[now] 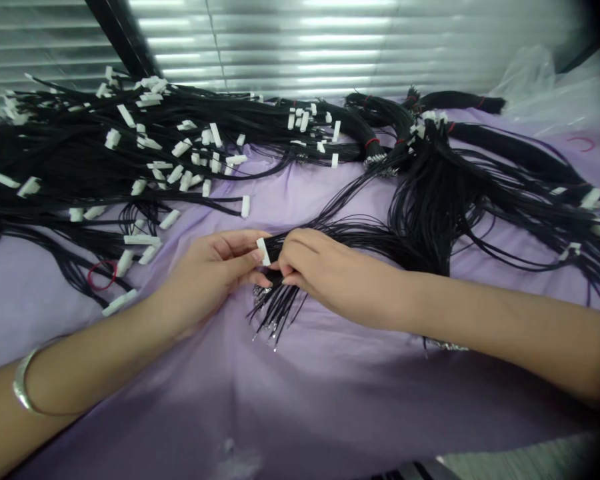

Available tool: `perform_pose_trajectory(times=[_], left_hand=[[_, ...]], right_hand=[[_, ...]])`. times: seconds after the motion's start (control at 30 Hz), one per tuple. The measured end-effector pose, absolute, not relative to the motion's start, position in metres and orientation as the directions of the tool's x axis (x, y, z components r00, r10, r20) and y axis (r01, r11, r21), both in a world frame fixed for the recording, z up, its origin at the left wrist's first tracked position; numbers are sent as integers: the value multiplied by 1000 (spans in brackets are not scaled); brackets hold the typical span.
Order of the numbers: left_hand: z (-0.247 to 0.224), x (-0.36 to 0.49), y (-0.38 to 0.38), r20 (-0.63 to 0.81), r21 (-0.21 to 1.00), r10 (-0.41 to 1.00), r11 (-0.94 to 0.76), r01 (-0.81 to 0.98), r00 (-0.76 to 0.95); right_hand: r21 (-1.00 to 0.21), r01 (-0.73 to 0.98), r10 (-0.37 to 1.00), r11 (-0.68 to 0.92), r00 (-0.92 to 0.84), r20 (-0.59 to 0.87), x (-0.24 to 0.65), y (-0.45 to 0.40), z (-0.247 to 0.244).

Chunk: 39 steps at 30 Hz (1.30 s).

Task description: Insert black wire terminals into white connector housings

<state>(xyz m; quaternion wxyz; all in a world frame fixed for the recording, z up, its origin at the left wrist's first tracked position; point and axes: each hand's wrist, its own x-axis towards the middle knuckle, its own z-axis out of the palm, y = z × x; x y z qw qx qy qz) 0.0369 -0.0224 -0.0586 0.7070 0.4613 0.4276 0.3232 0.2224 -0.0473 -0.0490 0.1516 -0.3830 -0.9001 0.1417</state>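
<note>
My left hand (220, 273) pinches a small white connector (263, 252) between thumb and fingers. Right beside it, my right hand (315, 267) is closed at the black wires by the connector; its fingertips are curled, and what exactly they pinch is partly hidden. Below both hands, loose black wire ends (275, 320) with shiny metal terminals fan out over the purple cloth (190, 387). From behind my right hand, the black wires (380, 247) run right into a larger dark bunch.
A big heap of black cables (70, 147) with white connectors covers the back left. Bundles tied with red bands (373, 141) lie at the back right. A loose red band (101, 275) rests among cables at left. Clear plastic (555, 93) sits by the window blinds (290, 47).
</note>
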Motion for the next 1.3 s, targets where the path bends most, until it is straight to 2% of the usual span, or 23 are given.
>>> perform_pose_trajectory(times=[0.13, 0.23, 0.43, 0.5, 0.6, 0.67, 0.7, 0.83, 0.9, 1.13, 1.3], left_hand=[[-59, 35, -24, -332, 926, 859, 375, -38, 389], [-60, 34, -24, -318, 933, 866, 358, -34, 386], [-59, 34, -24, -281, 950, 858, 312, -3, 431], [-58, 34, -25, -285, 948, 853, 320, -5, 436], [-59, 33, -26, -294, 941, 850, 338, -25, 437], [-59, 33, -26, -292, 941, 849, 337, -26, 440], [-59, 33, -25, -287, 944, 848, 329, -18, 446], [-59, 33, -24, -282, 951, 836, 307, 25, 470], [-59, 32, -23, -300, 946, 822, 324, 36, 484], [-61, 31, -20, -326, 939, 802, 336, 73, 501], [-60, 32, -21, -328, 939, 808, 336, 75, 489]], right_hand=[[-593, 628, 828, 504, -546, 126, 223, -44, -41], [-606, 570, 795, 555, -579, 184, 222, -43, -39], [-485, 558, 737, 673, -562, 376, 222, -51, -43], [-383, 558, 677, 736, -603, 422, 224, -52, -43], [-163, 578, 579, 800, -670, 464, 225, -55, -42], [-97, 595, 564, 797, -679, 470, 225, -56, -41], [-117, 612, 588, 782, -661, 466, 224, -56, -42], [-382, 646, 748, 661, -526, 404, 223, -52, -45], [-459, 651, 796, 605, -481, 366, 223, -49, -47], [-518, 742, 902, 425, -392, 180, 223, -41, -44], [-500, 759, 907, 417, -377, 185, 220, -43, -44]])
